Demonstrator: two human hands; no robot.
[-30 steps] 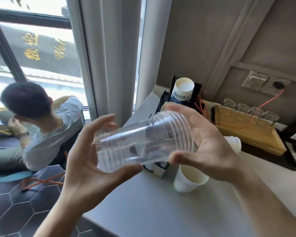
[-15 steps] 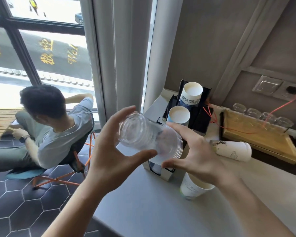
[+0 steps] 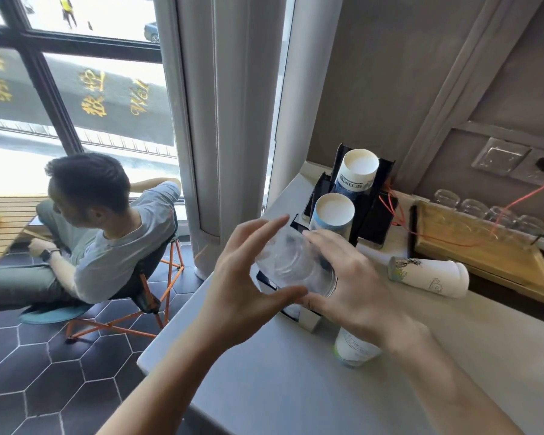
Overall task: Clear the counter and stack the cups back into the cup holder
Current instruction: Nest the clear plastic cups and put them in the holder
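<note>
A stack of clear plastic cups [image 3: 291, 266] is held between my left hand [image 3: 242, 284] and my right hand [image 3: 352, 284], tilted with its bottom toward me, right over the near slot of the black cup holder [image 3: 369, 211]. Two stacks of white paper cups [image 3: 332, 215] [image 3: 357, 171] fill the holder's farther slots. One white paper cup [image 3: 429, 276] lies on its side on the grey counter [image 3: 280, 378]. Another paper cup [image 3: 354, 350] stands under my right wrist, partly hidden.
A wooden tray [image 3: 490, 262] with several upturned glasses [image 3: 490, 211] stands at the back right, with an orange cable [image 3: 399, 215] running to a wall socket. A person [image 3: 101, 233] sits on a folding chair left of the counter, beside a white column.
The clear cup stack has turned from lying sideways to pointing down and away, and both hands have carried it forward to the cup holder's near slot.
</note>
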